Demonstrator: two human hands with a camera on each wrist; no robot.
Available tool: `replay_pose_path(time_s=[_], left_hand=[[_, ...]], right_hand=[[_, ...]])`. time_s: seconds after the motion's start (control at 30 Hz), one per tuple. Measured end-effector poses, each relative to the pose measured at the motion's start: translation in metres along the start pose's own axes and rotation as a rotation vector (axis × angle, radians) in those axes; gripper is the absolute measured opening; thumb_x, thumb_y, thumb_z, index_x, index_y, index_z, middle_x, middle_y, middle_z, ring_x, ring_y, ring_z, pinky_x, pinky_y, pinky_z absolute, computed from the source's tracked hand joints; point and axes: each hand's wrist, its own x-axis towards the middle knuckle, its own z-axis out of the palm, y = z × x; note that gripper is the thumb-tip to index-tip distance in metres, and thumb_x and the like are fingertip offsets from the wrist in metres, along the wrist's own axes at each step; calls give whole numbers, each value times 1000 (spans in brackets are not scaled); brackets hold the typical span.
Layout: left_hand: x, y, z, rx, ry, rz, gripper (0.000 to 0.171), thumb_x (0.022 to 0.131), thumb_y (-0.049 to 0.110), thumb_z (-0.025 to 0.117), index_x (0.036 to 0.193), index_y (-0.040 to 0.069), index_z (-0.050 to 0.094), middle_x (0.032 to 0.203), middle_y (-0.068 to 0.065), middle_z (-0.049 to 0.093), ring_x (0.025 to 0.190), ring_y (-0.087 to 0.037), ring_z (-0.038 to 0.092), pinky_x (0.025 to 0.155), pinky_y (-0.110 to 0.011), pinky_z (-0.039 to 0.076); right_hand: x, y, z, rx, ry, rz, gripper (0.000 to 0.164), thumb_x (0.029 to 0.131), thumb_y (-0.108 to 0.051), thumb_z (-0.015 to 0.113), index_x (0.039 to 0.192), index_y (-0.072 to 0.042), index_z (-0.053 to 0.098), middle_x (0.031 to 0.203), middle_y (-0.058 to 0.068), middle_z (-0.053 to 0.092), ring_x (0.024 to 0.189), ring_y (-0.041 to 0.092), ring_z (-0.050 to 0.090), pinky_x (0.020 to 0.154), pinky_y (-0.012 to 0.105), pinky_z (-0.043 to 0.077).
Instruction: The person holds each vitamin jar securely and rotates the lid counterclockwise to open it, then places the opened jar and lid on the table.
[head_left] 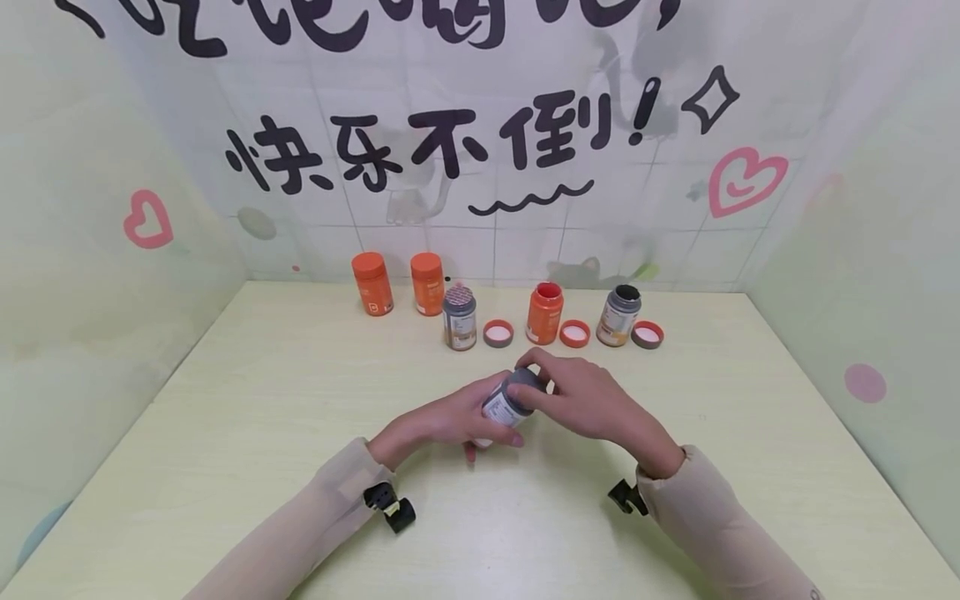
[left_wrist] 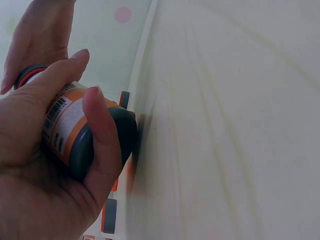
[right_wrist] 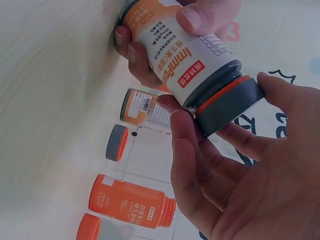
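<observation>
My left hand [head_left: 461, 412] grips a grey vitamin bottle [right_wrist: 182, 50] with a white and orange label, tilted over the table toward the right. The fingers and thumb wrap around its body, as the left wrist view shows from below [left_wrist: 65, 125]. My right hand [head_left: 588, 396] pinches the bottle's grey cap [right_wrist: 231, 106] between thumb and fingers. An orange inner rim shows under the cap, at the neck of the bottle.
Two capped orange bottles [head_left: 372, 287] stand at the back left. A grey bottle [head_left: 460, 321] with a patterned seal, an open orange bottle [head_left: 543, 317] and an open grey bottle [head_left: 618, 318] stand right of them, with upturned caps [head_left: 575, 334] beside them. A printed sheet hangs behind.
</observation>
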Motion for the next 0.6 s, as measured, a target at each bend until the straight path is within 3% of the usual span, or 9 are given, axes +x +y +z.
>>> replay_pose_path(time_s=[0.3,0.6], left_hand=[[-1,1,0,-20,1,-30,61,90,20,78,141,22,45,123,-9,57,101,-23,61,49,-35,58],[-1,1,0,-15,0,-38,60,90,21,78,141,23,45,123,-9,56,100,-23,61,50,-36,58]], right_hand=[[1,2,-1,12,-33,41,44,97,-51,66,131,-24,59,97,0,69,76,15,62,65,29,52],[0,1,-1,9,-18,0,44,96,-51,67,132,-26,59,100,-2,71,74,13,62,64,30,52]])
